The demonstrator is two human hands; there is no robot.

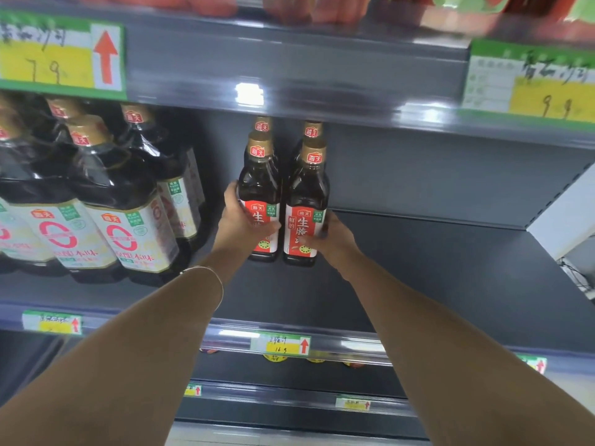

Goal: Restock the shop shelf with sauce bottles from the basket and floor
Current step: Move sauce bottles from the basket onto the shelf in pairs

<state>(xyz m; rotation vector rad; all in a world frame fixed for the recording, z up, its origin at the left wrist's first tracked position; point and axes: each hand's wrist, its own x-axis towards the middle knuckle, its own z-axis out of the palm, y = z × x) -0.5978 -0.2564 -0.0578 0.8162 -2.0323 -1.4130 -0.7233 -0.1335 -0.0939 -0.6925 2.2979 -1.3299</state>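
Two dark sauce bottles with gold caps and red labels stand side by side on the grey shelf [434, 252]. My left hand [240, 217] is wrapped around the left sauce bottle [259, 181]. My right hand [333, 236] grips the lower part of the right sauce bottle [307, 191]. Behind each front bottle stands another bottle of the same kind [263, 124], with only neck and cap showing. The basket and the floor are out of view.
Several large dark bottles with white labels [106, 204] fill the left part of the same shelf. The shelf above [289, 75] hangs low over the bottle caps and carries price tags [61, 53]. Lower shelves with small jars [275, 357] run below my arms.
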